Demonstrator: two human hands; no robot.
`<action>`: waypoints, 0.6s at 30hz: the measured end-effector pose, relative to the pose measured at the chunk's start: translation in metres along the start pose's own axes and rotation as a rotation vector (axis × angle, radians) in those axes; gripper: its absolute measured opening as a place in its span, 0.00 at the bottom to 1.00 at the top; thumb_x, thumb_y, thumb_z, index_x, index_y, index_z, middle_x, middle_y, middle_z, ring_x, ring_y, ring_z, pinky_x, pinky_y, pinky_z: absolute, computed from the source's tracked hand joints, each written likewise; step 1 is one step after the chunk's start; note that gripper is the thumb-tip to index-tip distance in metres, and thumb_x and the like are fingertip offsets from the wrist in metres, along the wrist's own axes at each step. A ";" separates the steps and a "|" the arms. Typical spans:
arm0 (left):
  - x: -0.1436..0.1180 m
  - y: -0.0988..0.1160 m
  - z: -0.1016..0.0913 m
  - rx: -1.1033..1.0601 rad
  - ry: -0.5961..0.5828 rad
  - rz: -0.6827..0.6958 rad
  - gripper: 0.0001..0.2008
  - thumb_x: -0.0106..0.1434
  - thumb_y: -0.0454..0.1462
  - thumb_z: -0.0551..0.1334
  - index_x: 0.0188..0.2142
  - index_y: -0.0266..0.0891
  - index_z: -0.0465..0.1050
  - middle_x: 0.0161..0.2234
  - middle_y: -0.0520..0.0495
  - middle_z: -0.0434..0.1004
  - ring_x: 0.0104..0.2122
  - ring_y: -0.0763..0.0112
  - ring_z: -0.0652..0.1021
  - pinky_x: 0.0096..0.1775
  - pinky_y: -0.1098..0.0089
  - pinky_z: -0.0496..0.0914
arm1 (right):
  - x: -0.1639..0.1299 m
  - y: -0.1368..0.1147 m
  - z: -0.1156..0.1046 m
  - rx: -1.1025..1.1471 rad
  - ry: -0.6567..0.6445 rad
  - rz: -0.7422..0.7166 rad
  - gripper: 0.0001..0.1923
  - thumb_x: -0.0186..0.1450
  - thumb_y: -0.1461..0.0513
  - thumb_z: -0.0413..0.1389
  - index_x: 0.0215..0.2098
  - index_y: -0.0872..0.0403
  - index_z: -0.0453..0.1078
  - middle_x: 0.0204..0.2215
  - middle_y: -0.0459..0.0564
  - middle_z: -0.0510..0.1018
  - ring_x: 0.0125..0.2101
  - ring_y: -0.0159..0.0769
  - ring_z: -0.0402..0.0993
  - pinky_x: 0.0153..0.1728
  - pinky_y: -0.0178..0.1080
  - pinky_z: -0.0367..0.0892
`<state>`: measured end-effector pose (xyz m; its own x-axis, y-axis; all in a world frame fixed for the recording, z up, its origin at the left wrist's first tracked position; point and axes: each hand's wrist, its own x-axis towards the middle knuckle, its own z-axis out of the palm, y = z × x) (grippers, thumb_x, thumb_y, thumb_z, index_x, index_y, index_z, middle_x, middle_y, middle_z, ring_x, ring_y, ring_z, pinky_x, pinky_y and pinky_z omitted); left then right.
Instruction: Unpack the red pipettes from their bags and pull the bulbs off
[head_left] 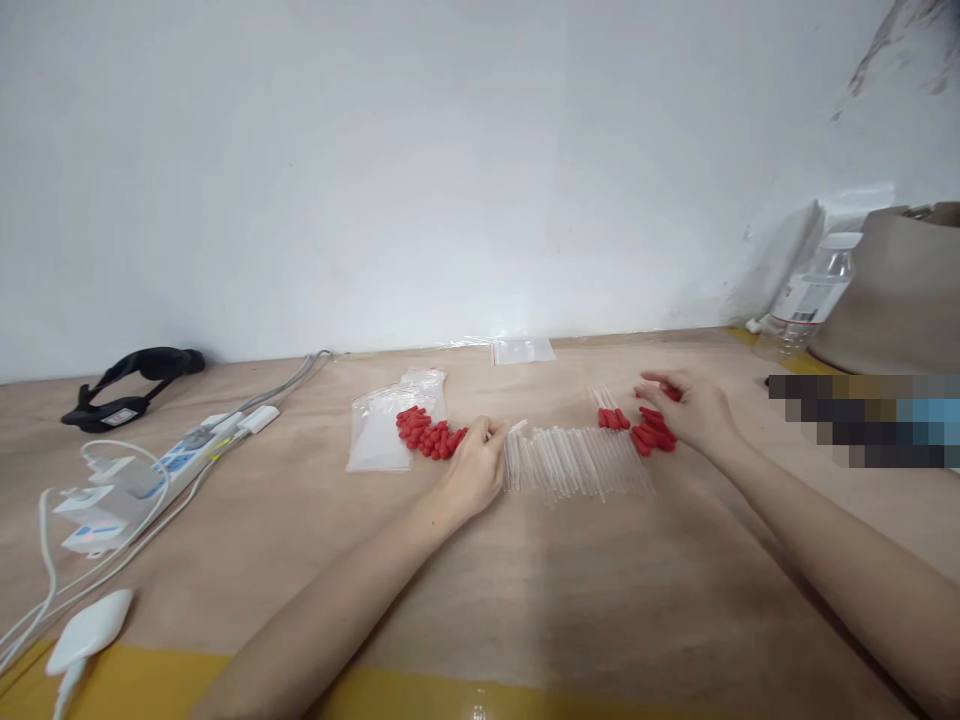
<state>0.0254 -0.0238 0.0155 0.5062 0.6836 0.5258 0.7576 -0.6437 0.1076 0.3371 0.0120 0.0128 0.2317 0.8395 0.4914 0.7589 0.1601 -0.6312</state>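
While your left hand (474,468) rests at the left end of the row of clear tubes (577,462), its grip is narrowed on one small clear tube (516,428), pinched between thumb and fingertips. Just left of the row, touching that hand's knuckles, lies a heap of red caps (426,432), partly on a clear plastic bag (382,432). Your right hand (694,408) sits at the row's far right end, fingers loosely curled over a second cluster of red caps (651,432); you cannot tell whether its grip closes on any of them. A few capped tubes (612,414) lie just behind the row. Another small bag (523,350) lies behind the row by the wall. Well left of the row, a power strip (142,478) with cables rests on the tabletop (570,600), and a plastic bottle (810,298) stands well to its right.
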 end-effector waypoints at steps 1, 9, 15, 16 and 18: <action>0.002 0.004 0.002 0.021 -0.024 0.007 0.14 0.59 0.29 0.48 0.42 0.36 0.66 0.33 0.46 0.63 0.30 0.70 0.69 0.32 0.71 0.66 | 0.006 0.006 -0.002 -0.004 0.007 0.083 0.19 0.54 0.51 0.54 0.38 0.55 0.71 0.26 0.49 0.72 0.27 0.35 0.67 0.29 0.38 0.62; 0.012 0.026 0.024 0.080 -0.092 0.067 0.08 0.58 0.28 0.50 0.32 0.36 0.66 0.32 0.45 0.66 0.31 0.68 0.70 0.32 0.69 0.67 | 0.016 0.045 -0.002 -0.041 -0.101 0.229 0.19 0.48 0.47 0.57 0.27 0.55 0.71 0.23 0.49 0.74 0.24 0.35 0.67 0.24 0.36 0.59; 0.003 0.031 0.022 -0.126 -0.074 0.131 0.18 0.58 0.48 0.56 0.39 0.34 0.67 0.38 0.41 0.69 0.39 0.63 0.70 0.40 0.64 0.67 | 0.016 0.059 0.009 0.009 -0.193 0.190 0.17 0.54 0.51 0.52 0.29 0.55 0.73 0.24 0.50 0.77 0.25 0.35 0.70 0.25 0.35 0.61; 0.001 0.031 0.019 -0.134 -0.076 0.158 0.24 0.55 0.51 0.57 0.43 0.35 0.67 0.42 0.40 0.68 0.42 0.60 0.69 0.43 0.61 0.65 | 0.017 0.062 0.010 0.008 -0.200 0.197 0.18 0.55 0.50 0.52 0.30 0.55 0.73 0.24 0.50 0.77 0.25 0.35 0.71 0.24 0.34 0.61; -0.002 0.029 0.015 -0.131 -0.095 0.207 0.31 0.51 0.54 0.59 0.48 0.37 0.65 0.48 0.39 0.65 0.48 0.56 0.65 0.48 0.57 0.61 | 0.018 0.066 0.012 -0.010 -0.202 0.210 0.19 0.55 0.49 0.51 0.30 0.55 0.74 0.24 0.49 0.77 0.24 0.35 0.71 0.23 0.34 0.61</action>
<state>0.0528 -0.0388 0.0045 0.6860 0.5583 0.4666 0.5775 -0.8079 0.1176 0.3844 0.0440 -0.0273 0.2589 0.9403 0.2209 0.7133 -0.0319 -0.7001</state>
